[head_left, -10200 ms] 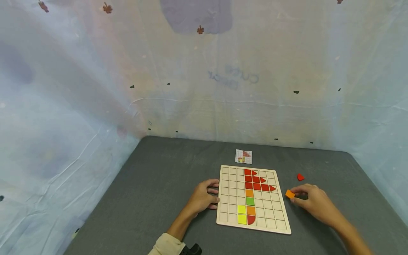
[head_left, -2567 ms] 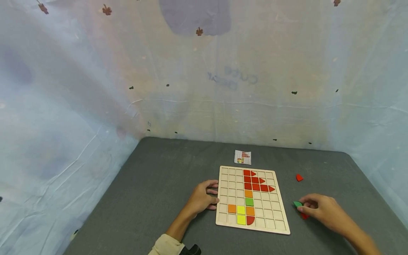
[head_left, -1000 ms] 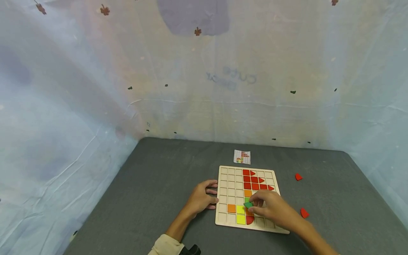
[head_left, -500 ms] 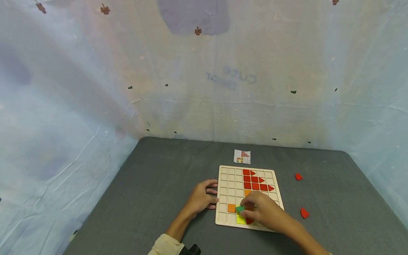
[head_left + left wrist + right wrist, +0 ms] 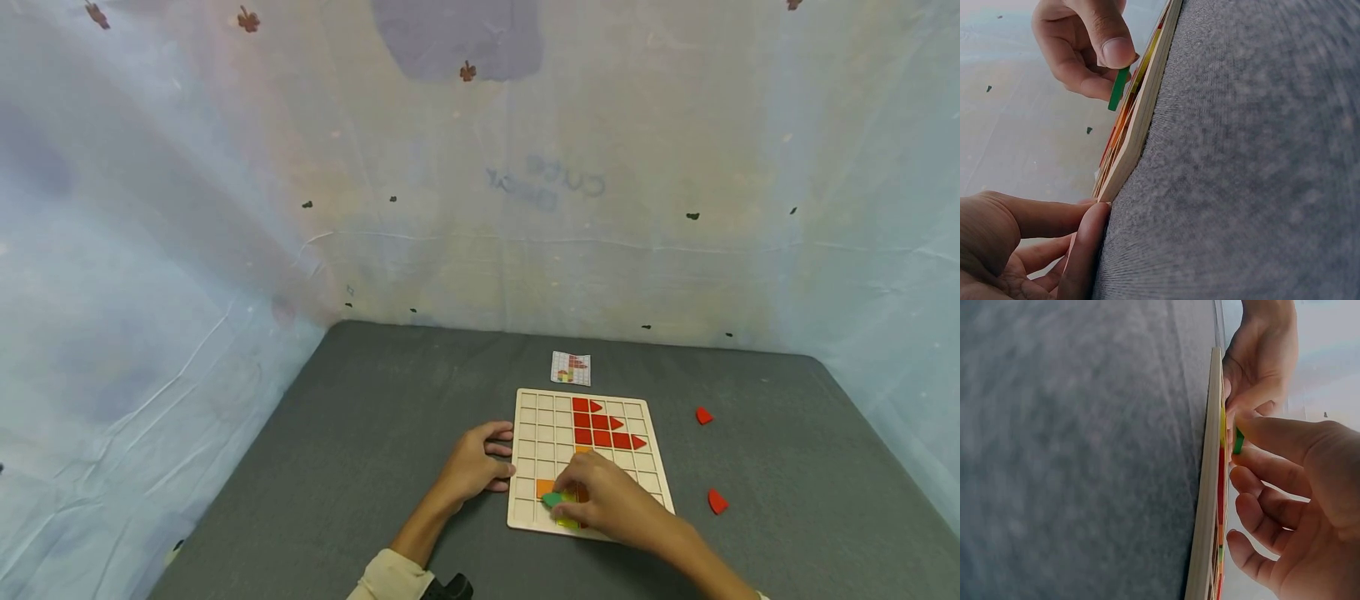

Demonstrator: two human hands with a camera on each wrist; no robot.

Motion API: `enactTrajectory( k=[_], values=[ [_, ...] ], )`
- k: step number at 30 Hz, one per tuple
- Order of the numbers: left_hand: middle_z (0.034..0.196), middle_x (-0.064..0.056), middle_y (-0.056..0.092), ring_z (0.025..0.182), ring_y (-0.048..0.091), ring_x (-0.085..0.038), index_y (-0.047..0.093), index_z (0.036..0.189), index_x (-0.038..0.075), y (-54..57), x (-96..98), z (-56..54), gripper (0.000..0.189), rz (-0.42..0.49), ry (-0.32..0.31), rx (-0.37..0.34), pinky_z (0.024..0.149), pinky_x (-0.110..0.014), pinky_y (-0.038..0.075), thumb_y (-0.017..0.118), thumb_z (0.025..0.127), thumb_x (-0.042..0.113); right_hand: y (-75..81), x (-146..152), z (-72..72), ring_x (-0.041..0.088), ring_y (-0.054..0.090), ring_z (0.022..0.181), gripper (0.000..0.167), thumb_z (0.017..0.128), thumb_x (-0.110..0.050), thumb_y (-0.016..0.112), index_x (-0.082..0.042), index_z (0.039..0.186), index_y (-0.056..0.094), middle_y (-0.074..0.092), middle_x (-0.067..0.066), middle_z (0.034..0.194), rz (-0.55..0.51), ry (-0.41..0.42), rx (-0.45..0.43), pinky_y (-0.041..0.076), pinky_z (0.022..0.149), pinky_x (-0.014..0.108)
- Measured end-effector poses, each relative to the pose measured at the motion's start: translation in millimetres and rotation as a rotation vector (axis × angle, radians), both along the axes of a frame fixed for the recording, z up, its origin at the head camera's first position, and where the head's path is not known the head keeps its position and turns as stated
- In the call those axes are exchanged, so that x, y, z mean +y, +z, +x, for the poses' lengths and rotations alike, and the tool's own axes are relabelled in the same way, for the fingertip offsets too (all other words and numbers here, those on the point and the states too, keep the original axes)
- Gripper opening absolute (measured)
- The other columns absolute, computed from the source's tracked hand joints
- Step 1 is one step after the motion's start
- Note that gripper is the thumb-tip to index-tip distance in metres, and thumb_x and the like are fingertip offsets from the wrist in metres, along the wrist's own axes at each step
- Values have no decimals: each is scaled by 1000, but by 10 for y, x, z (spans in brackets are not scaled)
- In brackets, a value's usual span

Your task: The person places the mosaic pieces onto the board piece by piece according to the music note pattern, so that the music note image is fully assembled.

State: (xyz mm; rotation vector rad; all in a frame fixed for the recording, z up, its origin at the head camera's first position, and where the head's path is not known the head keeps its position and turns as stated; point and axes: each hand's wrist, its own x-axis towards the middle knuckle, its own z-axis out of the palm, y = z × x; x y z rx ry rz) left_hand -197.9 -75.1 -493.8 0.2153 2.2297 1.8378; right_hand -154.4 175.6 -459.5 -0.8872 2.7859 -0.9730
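A wooden grid board [image 5: 536, 433] lies on the table with red, orange and yellow tiles set in its squares. My left hand [image 5: 477, 460] holds its left edge, with thumb and index fingertip together at the rim in the left wrist view. Low over the near left part of the board, my right hand [image 5: 607, 496] pinches a green leaf-shaped tile [image 5: 552, 500] between thumb and index finger. The tile is seen edge-on in the left wrist view [image 5: 1118, 90]. Under it, an orange tile [image 5: 545, 487] partly shows. My right hand hides several nearby squares.
Two loose red curved tiles lie right of the board, one red tile [image 5: 703, 416] farther back and another red tile [image 5: 717, 502] nearer. A small printed pattern card [image 5: 571, 368] lies behind the board. The grey table [image 5: 405, 375] meets hanging sheets behind and at the left.
An orange tile has gone from the right hand into the board's near left part. The right hand then picked up the green tile and carried it left over the board. The left hand stays put.
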Motion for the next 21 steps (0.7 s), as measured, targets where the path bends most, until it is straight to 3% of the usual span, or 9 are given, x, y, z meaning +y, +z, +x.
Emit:
enactTrajectory(
  k=[11,18,21],
  values=[
    [135,-14,65,108,69,-24,60,147,4,2,-1,2,68,-9,2,-9,63,-37,66,79,84,-9,-27,-30,15,2,51,86,22,85,-33,90,-20,94,75,61,-14,90,6,44,53,50,73,23],
    [135,-14,64,108,69,-24,60,147,4,4,2,-5,68,2,4,-11,63,-38,66,80,83,-9,-8,-19,8,4,52,90,15,87,-30,89,-24,93,77,61,-16,92,10,46,-31,51,76,24],
    [135,-14,65,108,69,-24,60,147,4,-4,7,-14,68,8,5,-9,62,-38,66,79,83,-10,-10,-27,10,4,53,92,13,88,-29,88,-25,93,77,60,-16,93,16,46,-28,51,78,26]
  ],
)
